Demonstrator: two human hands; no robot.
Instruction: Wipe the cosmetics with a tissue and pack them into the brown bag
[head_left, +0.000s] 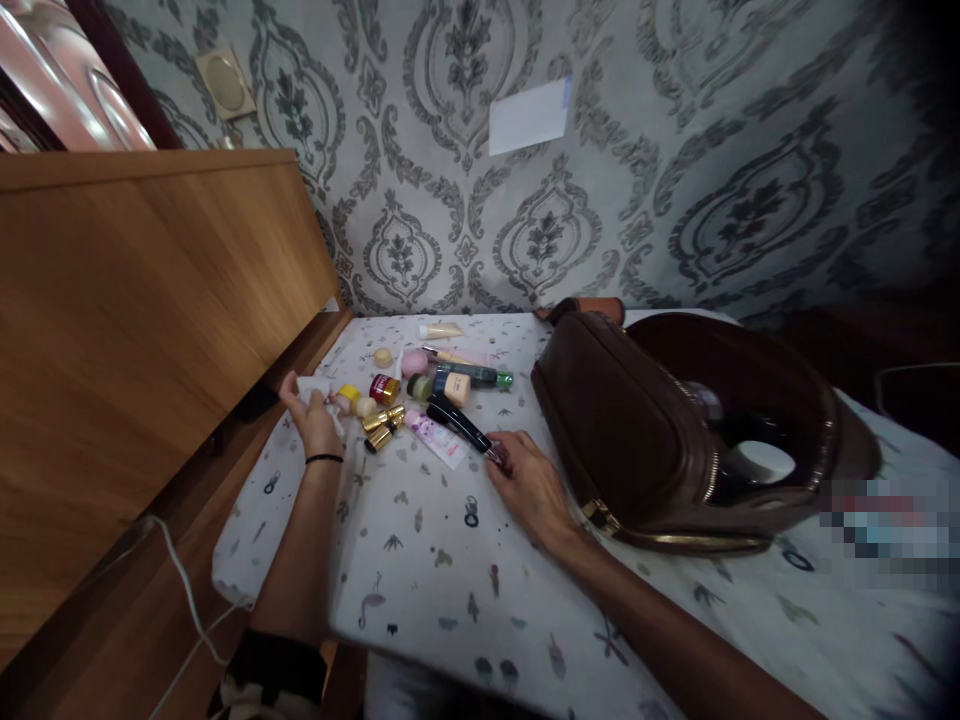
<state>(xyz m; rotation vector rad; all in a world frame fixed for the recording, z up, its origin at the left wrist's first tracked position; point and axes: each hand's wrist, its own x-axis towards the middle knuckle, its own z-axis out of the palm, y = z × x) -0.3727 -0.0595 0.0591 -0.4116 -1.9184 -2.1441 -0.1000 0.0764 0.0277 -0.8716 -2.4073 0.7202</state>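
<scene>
Two grips were closed: the left hand (pixel 315 430) on a white cloth (pixel 312 384), the right hand (pixel 534 490) on one end of the black tool (pixel 459 422), above the tabletop (pixel 427 540) near the tube (pixel 442 445); a light pinch suited it.

there are two gold tubes (pixel 383 418), one bag (pixel 622 430)

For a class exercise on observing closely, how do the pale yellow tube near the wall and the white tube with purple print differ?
The pale yellow tube shows no print that can be made out; the white tube has purple decoration.
The yellow tube lies roughly along the wall; the white tube lies slantwise.
The yellow tube is farther from the right hand than the white tube is.
Both lie on the patterned cloth.
</scene>
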